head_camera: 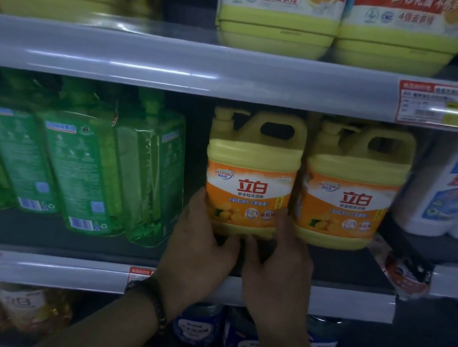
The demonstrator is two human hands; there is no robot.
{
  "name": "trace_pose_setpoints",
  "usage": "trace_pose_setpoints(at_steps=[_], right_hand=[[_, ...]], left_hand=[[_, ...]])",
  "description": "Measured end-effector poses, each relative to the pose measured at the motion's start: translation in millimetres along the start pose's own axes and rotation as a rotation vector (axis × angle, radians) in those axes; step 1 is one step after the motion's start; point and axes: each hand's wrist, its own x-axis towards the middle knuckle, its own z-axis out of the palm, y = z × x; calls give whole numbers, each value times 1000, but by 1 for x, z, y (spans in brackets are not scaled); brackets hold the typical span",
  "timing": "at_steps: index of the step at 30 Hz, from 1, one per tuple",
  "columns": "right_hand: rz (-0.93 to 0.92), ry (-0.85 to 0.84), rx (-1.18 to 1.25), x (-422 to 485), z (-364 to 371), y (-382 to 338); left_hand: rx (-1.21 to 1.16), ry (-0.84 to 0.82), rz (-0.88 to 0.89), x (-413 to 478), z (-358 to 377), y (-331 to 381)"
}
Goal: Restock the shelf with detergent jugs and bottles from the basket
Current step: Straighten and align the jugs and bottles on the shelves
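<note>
Both hands, left hand (197, 246) & right hand (277, 257), grasp yellow jug (250, 174) base on middle shelf (351, 303), beside second jug (352, 191). Basket not visible; remaining stock unknown.

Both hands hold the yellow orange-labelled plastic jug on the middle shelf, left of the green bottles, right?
No. The head view shows the yellow orange-labelled plastic jug, held by left hand and right hand, right of the green bottles.

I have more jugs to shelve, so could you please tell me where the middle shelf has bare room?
Bare shelf board runs in front of the green bottles and the second jug. A narrow gap separates those bottles from the yellow jug that the left hand and right hand grip. White bottles crowd the right end.
</note>
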Motion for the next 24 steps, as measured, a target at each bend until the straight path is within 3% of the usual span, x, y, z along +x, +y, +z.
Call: trace_pose_setpoints(at_steps=[7, 14, 19, 24], right_hand=[[43, -82, -8, 1, -5, 3], [64, -52, 25, -5, -11, -1], [58, 9, -65, -18, -20, -9], [8, -94, -247, -50, -19, -34]], left_hand=[[-19, -118, -22, 7, 6, 4], [8, -183, -10, 8, -2, 5], [44, -251, 41, 2, -42, 6], [187, -279, 111, -25, -114, 3]])
